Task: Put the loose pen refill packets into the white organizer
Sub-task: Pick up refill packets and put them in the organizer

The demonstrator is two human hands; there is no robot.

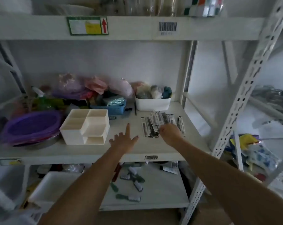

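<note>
Right hand (170, 133) on pen refill packets (155, 123) (finger closure unclear), left hand (124, 140) fingers spread beside white organizer (86, 127), on shelf (153, 148)

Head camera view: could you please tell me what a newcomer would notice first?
Two bare arms reach onto the middle shelf. The right hand rests on a fan of pen refill packets, while the left hand is spread open beside the empty white organizer. A purple bowl sits far left.

Packet print (155, 125) — blurred, unreadable
</note>
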